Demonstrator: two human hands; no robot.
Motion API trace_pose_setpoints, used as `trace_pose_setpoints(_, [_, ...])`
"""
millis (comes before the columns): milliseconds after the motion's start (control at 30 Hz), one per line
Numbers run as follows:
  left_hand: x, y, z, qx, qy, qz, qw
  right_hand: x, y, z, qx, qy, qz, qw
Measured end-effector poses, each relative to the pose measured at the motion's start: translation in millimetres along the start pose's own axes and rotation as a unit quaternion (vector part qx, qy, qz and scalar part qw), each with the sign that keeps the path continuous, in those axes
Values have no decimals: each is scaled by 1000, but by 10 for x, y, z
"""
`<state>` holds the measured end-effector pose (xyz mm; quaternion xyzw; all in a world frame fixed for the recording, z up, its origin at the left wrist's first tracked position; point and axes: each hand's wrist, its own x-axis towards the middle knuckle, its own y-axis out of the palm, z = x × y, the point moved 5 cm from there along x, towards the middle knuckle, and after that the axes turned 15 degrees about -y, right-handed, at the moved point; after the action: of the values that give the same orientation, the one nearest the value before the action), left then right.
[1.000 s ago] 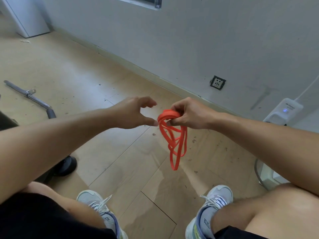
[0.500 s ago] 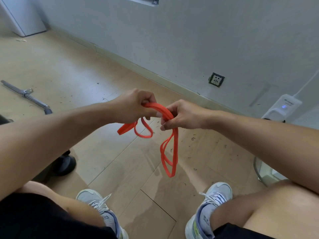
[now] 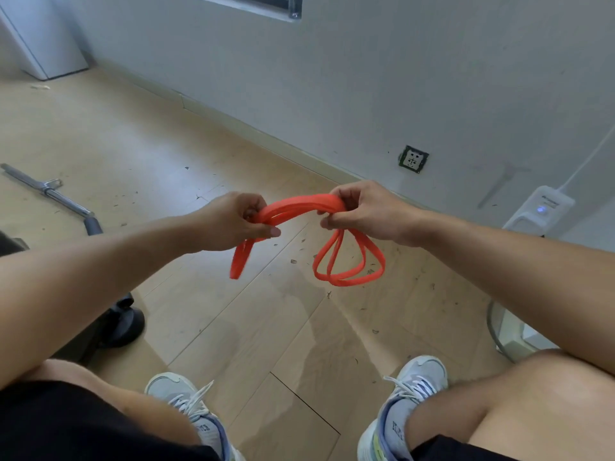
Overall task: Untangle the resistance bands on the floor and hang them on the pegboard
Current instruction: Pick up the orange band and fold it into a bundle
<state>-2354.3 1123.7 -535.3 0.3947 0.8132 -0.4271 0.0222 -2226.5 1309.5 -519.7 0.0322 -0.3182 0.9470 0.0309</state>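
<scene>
Here, the left hand (image 3: 233, 221) and right hand (image 3: 359, 211) each pinch the orange resistance band (image 3: 296, 207) with fingers closed tight, holding it up above the floor (image 3: 133, 144), likely so its 2 hanging loops fall apart.

I am seeing the resistance band (image 3: 301, 207) stretching between my left hand (image 3: 238, 221) and right hand (image 3: 361, 209), above the floor (image 3: 139, 154). A metal bar (image 3: 50, 193) is lying far left; a wall socket (image 3: 413, 159) is sitting behind, right.
</scene>
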Motion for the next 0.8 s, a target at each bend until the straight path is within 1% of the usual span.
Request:
trace_pose_setpoints(133, [-27,114,-41,-16,9,32,999,21,-28,197,4,-27,-34,999])
trace_pose_setpoints(267, [-60,204,-139,-9,41,38,998,27,-36,320,-13,-45,-49,998])
trace_pose_setpoints(433, [-87,214,-243,-47,57,30,997,43,-19,390,-50,-60,-33,996])
trace_pose_setpoints(533, [-108,196,-298,-66,70,12,995,43,-13,396,-72,-66,-34,995])
trace_pose_setpoints(667, [-112,143,-300,-78,56,-12,995,37,-41,375,-100,-45,-32,993])
trace_pose_setpoints(800, [-138,78,-289,-82,58,-6,995,15,-11,287,-118,5,12,993])
